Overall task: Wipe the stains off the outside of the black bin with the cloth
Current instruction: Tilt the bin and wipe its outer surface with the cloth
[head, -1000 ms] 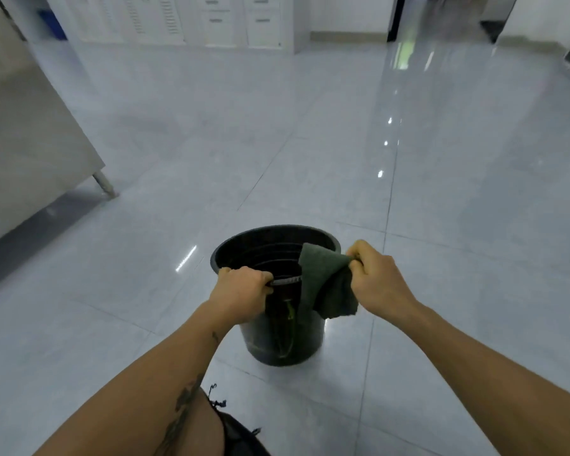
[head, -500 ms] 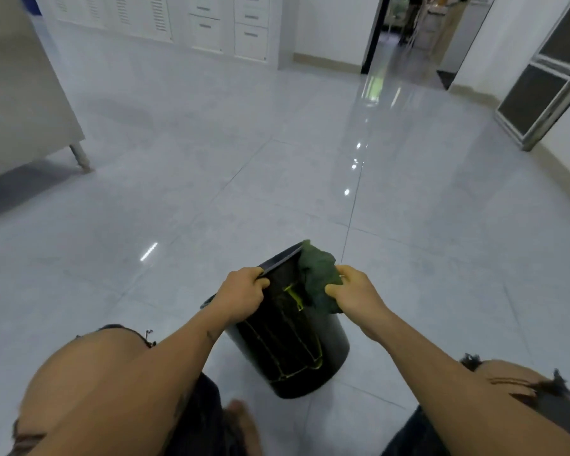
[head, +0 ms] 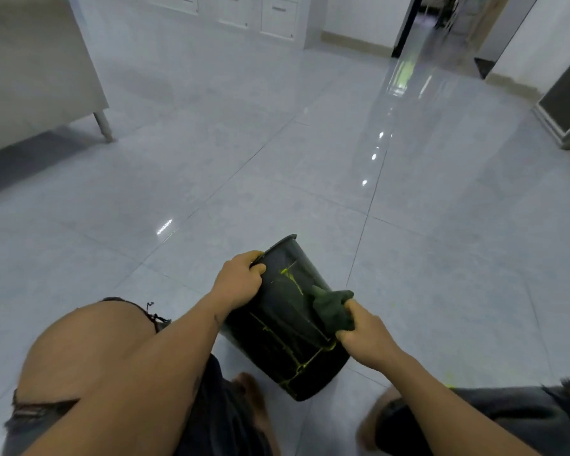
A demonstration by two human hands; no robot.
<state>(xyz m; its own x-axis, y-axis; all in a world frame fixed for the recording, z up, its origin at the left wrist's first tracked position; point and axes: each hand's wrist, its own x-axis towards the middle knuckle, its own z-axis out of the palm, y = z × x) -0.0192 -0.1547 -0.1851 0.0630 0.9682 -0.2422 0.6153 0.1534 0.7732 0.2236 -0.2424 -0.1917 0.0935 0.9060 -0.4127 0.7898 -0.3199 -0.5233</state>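
Bin: the black bin (head: pixel 287 327) is tipped well over between my knees, its mouth pointing away from me and its base toward me; only the edge of the base seems to meet the tiled floor (head: pixel 310 166).
Left hand: my left hand (head: pixel 239 281) is closed on the bin's rim, fingers curled over the edge, holding the bin at its tilt.
Right hand: my right hand (head: pixel 362 334) is closed around a bunched dark green cloth (head: pixel 331 307) and presses it against the upturned side of the bin, toward the right of that wall.
Stains: yellow-green streaks (head: pixel 290 276) run in lines down the middle of the wall and along a seam near the base (head: pixel 310 362); they look bright and unsmeared.
Cloth against stains: the cloth sits just beside the upper streaks, touching the wall; whether it covers any of them I cannot tell.
Done so far: as I judge it, the bin is placed for wiping and the cloth has made contact, but almost no stain has come off.
Left to do: nearly all of the marks on this side, and the sides turned away from me, which I cannot see.
Floor: a few yellow flecks (head: pixel 448 376) lie on the tiles at right.
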